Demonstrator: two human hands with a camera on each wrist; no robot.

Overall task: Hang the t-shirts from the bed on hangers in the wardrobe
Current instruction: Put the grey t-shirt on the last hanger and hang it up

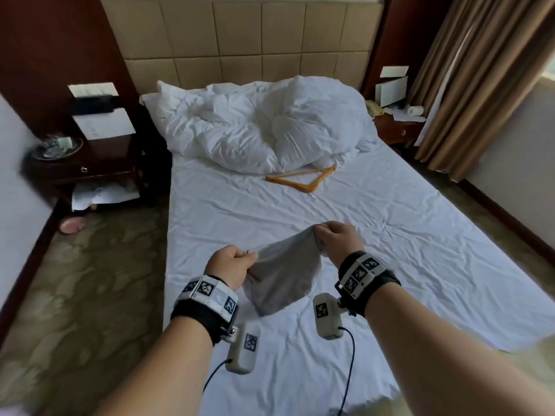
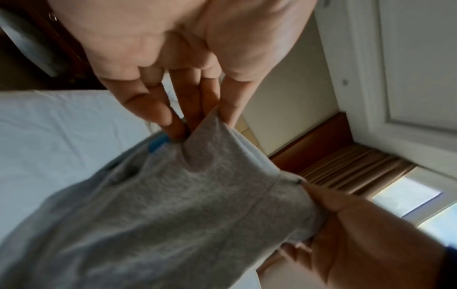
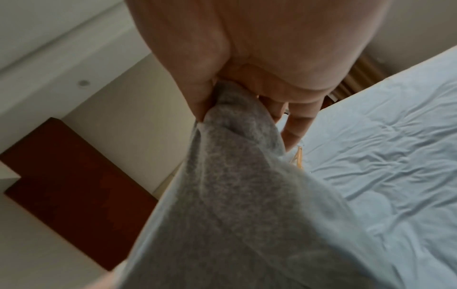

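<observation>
Grey cotton t-shirt [image 1: 282,274] hangs between my two hands above the near end of the wide bed with its creased white sheet [image 1: 390,235]; from the head view I see its lower part sagging down to the sheet. At the far end of the bed sits a rumpled white duvet [image 1: 264,127] piled against the padded beige headboard [image 1: 240,40]. Dark wooden nightstands stand on both sides, the left nightstand [image 1: 99,163] with white papers on top, the right nightstand [image 1: 396,127] beside long brown curtains [image 1: 468,85]. Just in front of the duvet a yellow wooden hanger [image 1: 300,178] lies flat on the sheet, well apart from the shirt. My right hand [image 1: 339,238] is closed round one bunched edge of the fabric, thumb and fingers clamped on it in the right wrist view. My left hand [image 1: 231,265] pinches the other edge, the cloth caught between fingers [image 2: 178,117] and thumb. A small blue tag [image 2: 158,143] shows on the shirt near my left fingertips.
</observation>
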